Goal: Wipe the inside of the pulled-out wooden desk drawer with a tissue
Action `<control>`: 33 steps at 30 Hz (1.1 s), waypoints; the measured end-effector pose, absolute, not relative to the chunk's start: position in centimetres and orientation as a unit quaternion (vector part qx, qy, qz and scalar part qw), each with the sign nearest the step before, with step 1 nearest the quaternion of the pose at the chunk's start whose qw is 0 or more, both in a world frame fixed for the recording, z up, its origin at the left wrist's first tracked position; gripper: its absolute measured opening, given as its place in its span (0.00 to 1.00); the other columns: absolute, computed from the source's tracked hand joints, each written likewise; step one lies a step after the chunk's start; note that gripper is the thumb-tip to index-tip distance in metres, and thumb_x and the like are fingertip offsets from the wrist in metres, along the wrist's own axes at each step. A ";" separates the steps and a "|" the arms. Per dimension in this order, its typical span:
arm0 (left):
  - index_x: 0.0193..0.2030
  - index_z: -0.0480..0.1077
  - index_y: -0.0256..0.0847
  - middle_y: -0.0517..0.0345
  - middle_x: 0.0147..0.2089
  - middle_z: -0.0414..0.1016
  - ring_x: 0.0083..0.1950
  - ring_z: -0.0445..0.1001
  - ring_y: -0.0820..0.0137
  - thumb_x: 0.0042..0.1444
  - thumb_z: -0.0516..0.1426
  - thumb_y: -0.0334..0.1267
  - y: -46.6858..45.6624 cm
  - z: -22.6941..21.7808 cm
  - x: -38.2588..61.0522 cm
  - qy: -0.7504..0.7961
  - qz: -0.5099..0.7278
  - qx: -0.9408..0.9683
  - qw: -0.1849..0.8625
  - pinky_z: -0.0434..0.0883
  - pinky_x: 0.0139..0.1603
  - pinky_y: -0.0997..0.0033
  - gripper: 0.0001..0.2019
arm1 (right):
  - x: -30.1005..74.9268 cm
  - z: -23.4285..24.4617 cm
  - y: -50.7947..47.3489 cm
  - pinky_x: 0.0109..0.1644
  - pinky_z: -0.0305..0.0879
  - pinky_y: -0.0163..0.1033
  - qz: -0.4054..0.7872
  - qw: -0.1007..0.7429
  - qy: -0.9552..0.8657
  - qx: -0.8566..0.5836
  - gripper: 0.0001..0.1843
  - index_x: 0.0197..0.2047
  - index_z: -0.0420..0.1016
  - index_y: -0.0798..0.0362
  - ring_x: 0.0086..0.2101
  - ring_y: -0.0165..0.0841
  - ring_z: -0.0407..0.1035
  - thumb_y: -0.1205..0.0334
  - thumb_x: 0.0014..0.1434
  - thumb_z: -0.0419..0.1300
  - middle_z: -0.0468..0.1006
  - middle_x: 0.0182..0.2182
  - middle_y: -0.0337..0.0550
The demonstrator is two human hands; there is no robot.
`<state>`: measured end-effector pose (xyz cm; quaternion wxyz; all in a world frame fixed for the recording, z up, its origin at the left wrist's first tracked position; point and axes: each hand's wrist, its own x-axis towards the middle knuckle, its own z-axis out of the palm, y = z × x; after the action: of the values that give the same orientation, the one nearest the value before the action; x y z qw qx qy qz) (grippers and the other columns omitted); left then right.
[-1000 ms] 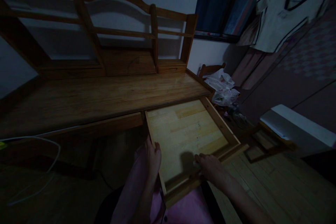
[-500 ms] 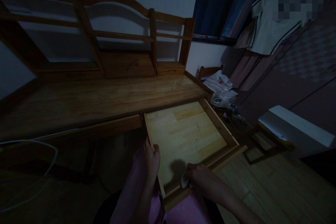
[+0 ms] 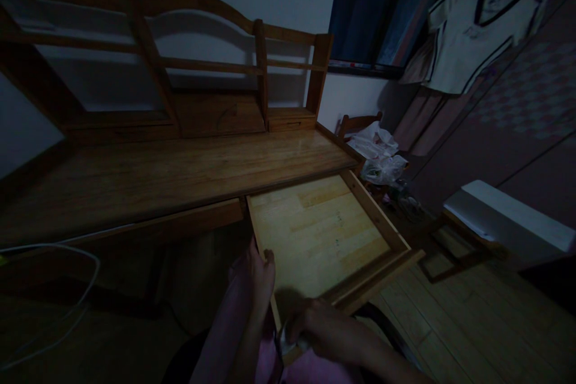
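A light wooden drawer (image 3: 319,234) stands pulled out from under the desk (image 3: 171,168), and its bottom is bare. My left hand (image 3: 254,273) grips the drawer's left side wall, thumb inside and fingers outside. My right hand (image 3: 319,330) is closed on a small white cloth (image 3: 288,342) and presses it against the drawer's near left corner at the front rail. Both forearms reach in from the bottom of the view, over my pink clothing.
A wooden hutch with bare shelves (image 3: 180,66) stands on the desk. A white cable (image 3: 54,258) loops at the left. A chair with plastic bags (image 3: 375,153) sits beside the desk. A white box (image 3: 508,216) lies on the floor. A shirt (image 3: 481,24) hangs at upper right.
My right hand has slid the white cloth leftward along the drawer's front rail, from the middle to the near left corner. My left hand has stayed on the left wall.
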<state>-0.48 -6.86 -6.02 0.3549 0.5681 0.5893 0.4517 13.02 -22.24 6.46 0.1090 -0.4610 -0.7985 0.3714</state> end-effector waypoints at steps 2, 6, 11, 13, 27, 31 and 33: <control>0.73 0.59 0.26 0.27 0.72 0.65 0.72 0.67 0.48 0.63 0.55 0.40 -6.9 -6.0 -0.4 0.590 0.455 0.568 0.350 0.65 0.72 0.49 0.34 | 13.6 6.3 -22.2 0.54 0.70 0.34 0.402 0.124 -0.789 -0.448 0.27 0.50 0.85 0.49 0.51 0.35 0.79 0.80 0.54 0.57 0.86 0.50 0.42; 0.72 0.60 0.33 0.31 0.72 0.65 0.73 0.67 0.50 0.62 0.56 0.39 -7.1 -6.0 -0.4 0.591 0.461 0.557 0.356 0.66 0.72 0.49 0.32 | 14.5 6.0 -22.1 0.51 0.70 0.33 0.422 0.124 -0.770 -0.462 0.28 0.50 0.86 0.46 0.50 0.35 0.80 0.80 0.54 0.56 0.87 0.49 0.42; 0.73 0.58 0.33 0.31 0.72 0.65 0.72 0.68 0.49 0.62 0.56 0.39 -7.1 -5.6 -0.4 0.592 0.455 0.552 0.371 0.67 0.71 0.48 0.33 | 15.6 5.9 -22.0 0.51 0.69 0.33 0.415 0.135 -0.774 -0.459 0.27 0.47 0.88 0.47 0.50 0.36 0.80 0.80 0.53 0.57 0.88 0.46 0.42; 0.73 0.58 0.32 0.30 0.72 0.66 0.72 0.68 0.48 0.62 0.55 0.38 -7.1 -5.4 -0.5 0.599 0.448 0.555 0.364 0.67 0.71 0.48 0.33 | 16.2 6.1 -22.1 0.50 0.68 0.34 0.407 0.135 -0.771 -0.472 0.26 0.45 0.88 0.48 0.49 0.36 0.81 0.80 0.53 0.57 0.88 0.46 0.43; 0.72 0.60 0.30 0.30 0.71 0.66 0.72 0.67 0.49 0.61 0.55 0.37 -7.0 -5.3 -0.4 0.588 0.462 0.559 0.359 0.65 0.72 0.47 0.32 | 21.4 4.7 -23.5 0.44 0.67 0.31 0.398 0.189 -0.724 -0.530 0.28 0.40 0.89 0.48 0.43 0.31 0.80 0.82 0.48 0.55 0.87 0.43 0.42; 0.71 0.61 0.33 0.31 0.71 0.66 0.72 0.67 0.48 0.61 0.56 0.38 -7.1 -5.2 -0.5 0.598 0.449 0.559 0.357 0.65 0.72 0.47 0.31 | 21.6 4.6 -23.2 0.43 0.67 0.31 0.396 0.170 -0.719 -0.545 0.27 0.39 0.89 0.47 0.42 0.31 0.80 0.82 0.49 0.56 0.88 0.42 0.41; 0.70 0.62 0.33 0.30 0.70 0.67 0.71 0.68 0.48 0.61 0.56 0.38 -7.1 -5.0 -0.5 0.601 0.446 0.557 0.359 0.66 0.71 0.46 0.30 | 21.7 4.3 -23.1 0.42 0.67 0.30 0.398 0.166 -0.718 -0.547 0.25 0.39 0.89 0.48 0.41 0.30 0.80 0.82 0.50 0.57 0.88 0.41 0.41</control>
<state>-0.51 -7.10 -5.04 0.3587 0.5574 0.6013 0.4463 21.70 -23.14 4.26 0.1656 -0.5465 -0.7180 0.3979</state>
